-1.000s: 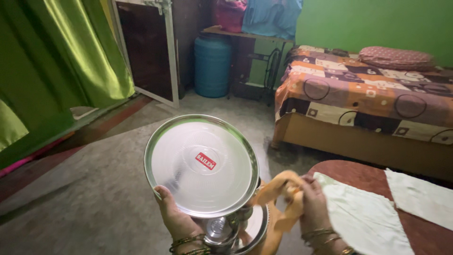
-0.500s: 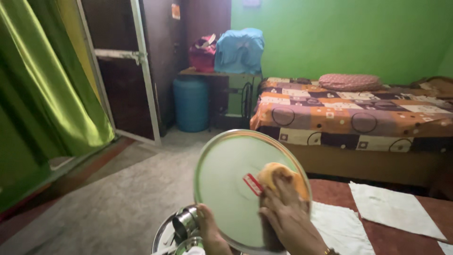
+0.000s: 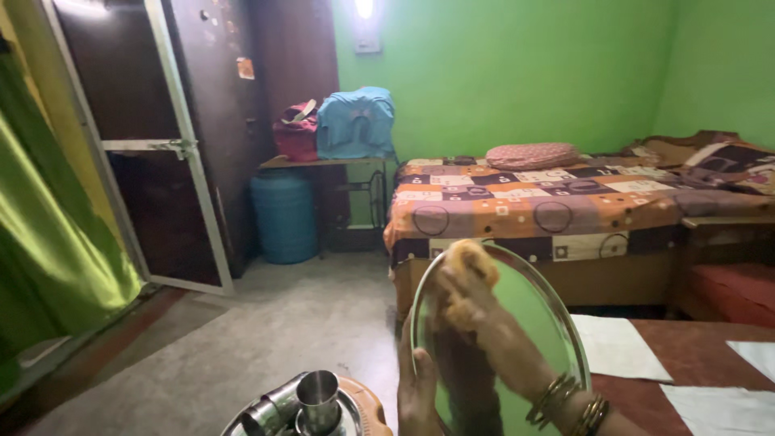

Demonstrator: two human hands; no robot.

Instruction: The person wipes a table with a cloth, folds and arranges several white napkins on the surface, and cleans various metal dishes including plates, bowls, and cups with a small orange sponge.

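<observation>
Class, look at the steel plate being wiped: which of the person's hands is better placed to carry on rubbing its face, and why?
The right hand: it presses the orange cloth against the steel plate. The left hand grips the plate's lower edge, holding it nearly upright.

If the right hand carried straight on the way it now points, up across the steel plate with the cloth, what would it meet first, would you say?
The right hand presses the orange cloth near the steel plate's upper-left rim. Going on, it would slide off that rim; the patterned bed lies behind in that line, seemingly well beyond.
</observation>
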